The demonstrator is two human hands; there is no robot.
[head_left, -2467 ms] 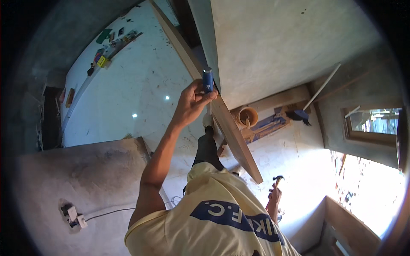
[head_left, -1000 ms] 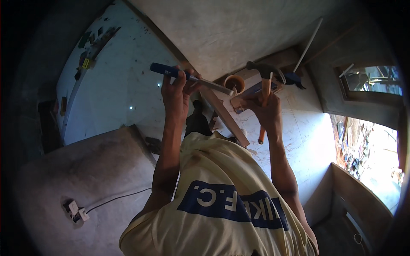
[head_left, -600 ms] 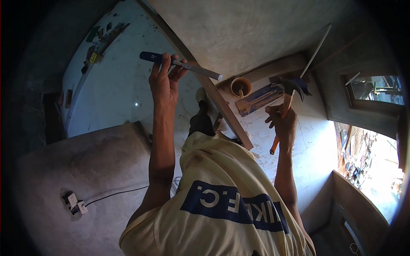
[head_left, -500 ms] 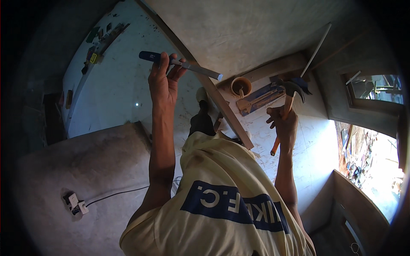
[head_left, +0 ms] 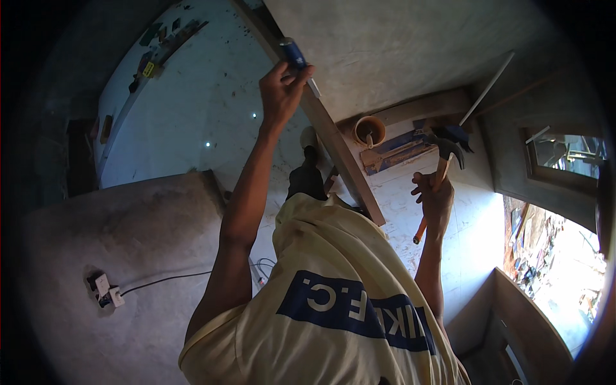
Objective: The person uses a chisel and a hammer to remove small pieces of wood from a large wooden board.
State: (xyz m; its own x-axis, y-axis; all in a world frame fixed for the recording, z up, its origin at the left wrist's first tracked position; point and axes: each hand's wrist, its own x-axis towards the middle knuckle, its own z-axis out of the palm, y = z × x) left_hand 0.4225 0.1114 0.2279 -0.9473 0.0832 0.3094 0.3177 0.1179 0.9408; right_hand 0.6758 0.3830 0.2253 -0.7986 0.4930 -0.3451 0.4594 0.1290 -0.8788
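Note:
A chisel (head_left: 293, 54) with a dark blue handle is pinched in my left hand (head_left: 280, 96), its metal blade pointing down toward the long wooden beam (head_left: 335, 144). Whether the blade tip touches the wood, I cannot tell. My right hand (head_left: 436, 199) is closed round the wooden handle of a claw hammer (head_left: 443, 163), whose dark head points up and away from me. The beam runs slantwise between my hands, from the top of the view down to my legs.
Beyond the beam stand a round brown tub (head_left: 370, 131) and a blue hand saw (head_left: 398, 151). Tools and scraps line a ledge (head_left: 151, 67) at far left. A wall socket with plugs (head_left: 106, 292) and a cable is at lower left. A bright opening (head_left: 545, 256) lies at right.
My left hand has moved up and right, and the chisel has turned from nearly level to steeply downward near the beam. My right hand with the hammer has shifted slightly right and down.

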